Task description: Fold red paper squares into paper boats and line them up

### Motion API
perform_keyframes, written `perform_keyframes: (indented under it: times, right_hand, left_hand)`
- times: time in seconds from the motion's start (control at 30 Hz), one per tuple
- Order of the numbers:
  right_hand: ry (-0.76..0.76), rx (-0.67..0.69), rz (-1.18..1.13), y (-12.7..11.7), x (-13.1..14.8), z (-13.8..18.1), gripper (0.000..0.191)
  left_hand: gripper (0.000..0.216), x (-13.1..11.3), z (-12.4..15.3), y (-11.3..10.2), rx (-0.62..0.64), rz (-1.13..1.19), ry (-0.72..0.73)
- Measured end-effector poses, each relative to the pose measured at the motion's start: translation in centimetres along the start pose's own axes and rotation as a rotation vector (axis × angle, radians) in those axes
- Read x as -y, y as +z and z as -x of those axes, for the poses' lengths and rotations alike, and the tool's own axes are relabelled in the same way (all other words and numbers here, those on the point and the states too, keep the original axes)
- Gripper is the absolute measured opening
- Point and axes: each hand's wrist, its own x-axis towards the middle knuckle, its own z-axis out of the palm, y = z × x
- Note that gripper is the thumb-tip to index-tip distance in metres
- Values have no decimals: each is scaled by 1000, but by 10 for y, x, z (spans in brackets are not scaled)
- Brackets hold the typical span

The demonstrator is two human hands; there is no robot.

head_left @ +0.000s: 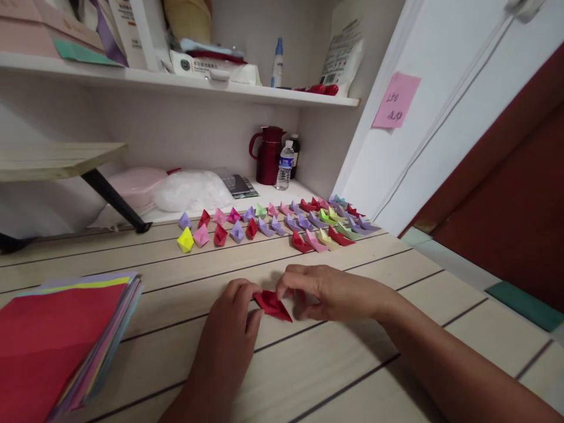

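Note:
A small folded red paper boat point(273, 305) lies low on the wood-patterned tabletop in front of me. My left hand point(231, 320) pinches its left end between thumb and fingers. From the right, my right hand point(326, 291) reaches over with curled fingers; its index fingertip is at the upper right edge of the red paper, and its thumb stands apart from that finger. Behind them are rows of small folded paper boats, among them a yellow one point(185, 240) on the left and a red one point(300, 241) on the right.
A stack of coloured paper point(66, 329), red on top, is at the left. A small raised shelf point(61, 160) stands behind it on black legs. Farther back are a dark red jug point(268, 155), a water bottle point(285, 165) and a white plastic bag point(191, 191).

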Motion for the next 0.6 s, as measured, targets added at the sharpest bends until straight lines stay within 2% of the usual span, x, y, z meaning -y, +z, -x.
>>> perform_keyframes:
  times: [0.2,0.43,0.6]
  right_hand:
    - [1,-8,-8,3,1,-3,32]
    - [-28,57,-28,6,7,-5,20]
    - [-61,21,42,14,6,-10,9]
  left_hand:
    - [28,1,1,1,18,10,-10]
    - [28,-6,1,-2,51,-5,-36]
    - [28,-8,1,-2,60,-13,-52]
